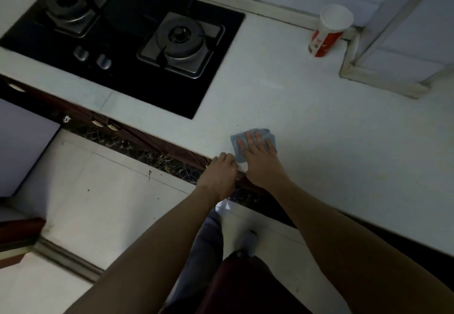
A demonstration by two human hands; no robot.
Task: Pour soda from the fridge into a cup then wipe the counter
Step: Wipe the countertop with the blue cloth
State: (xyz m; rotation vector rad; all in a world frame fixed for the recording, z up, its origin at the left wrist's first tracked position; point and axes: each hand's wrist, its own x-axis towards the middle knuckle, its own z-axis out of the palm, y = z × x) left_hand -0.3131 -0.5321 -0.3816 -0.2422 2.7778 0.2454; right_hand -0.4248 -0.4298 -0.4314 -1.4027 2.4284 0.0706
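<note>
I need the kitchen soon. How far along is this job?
The cup stands at the back of the counter; whether it holds soda cannot be told. Wiping is in hand: the right hand presses a blue cloth flat near the front edge, the left hand beside it. The rest of the counter probably remains.

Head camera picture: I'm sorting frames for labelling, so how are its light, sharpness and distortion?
Head view: dim, bluish light; wide-lens stretch makes the cup lean; stove slightly soft; blue cloth under the right hand on the counter is readable; no strong glare.
</note>
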